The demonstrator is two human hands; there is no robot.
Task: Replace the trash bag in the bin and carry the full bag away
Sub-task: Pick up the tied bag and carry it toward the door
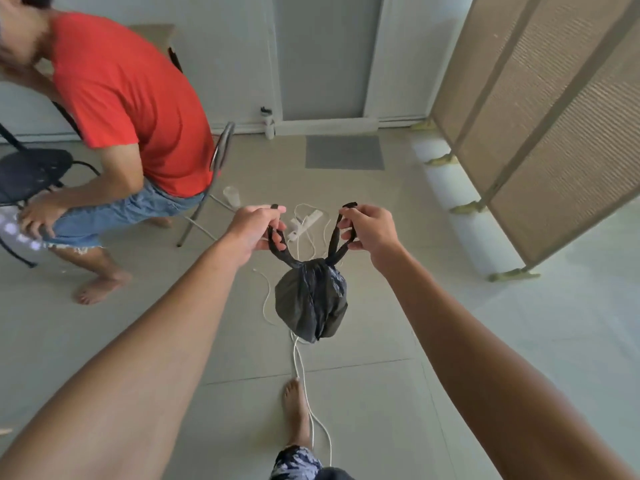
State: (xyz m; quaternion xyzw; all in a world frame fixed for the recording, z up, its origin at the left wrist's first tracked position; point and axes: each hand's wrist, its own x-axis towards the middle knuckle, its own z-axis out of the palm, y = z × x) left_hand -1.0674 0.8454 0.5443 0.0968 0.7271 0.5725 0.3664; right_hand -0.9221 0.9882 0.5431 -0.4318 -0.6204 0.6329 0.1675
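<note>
Both hands' fingers [277, 226] around bag [311, 299] handles

My bare foot [296, 407] stands on the pale tiled floor [398, 393]; beside it a white cable [300, 368] runs to a power strip [304, 220] farther off.

Pale tiled floor [381, 393]; grey door [325, 57] with mat [344, 152]; woven folding screen [540, 109]; black chair [31, 171].

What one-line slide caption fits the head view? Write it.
Both hands, left hand and right hand, pull the handles of a small black trash bag apart above a tiled floor strewn with white cables.
</note>
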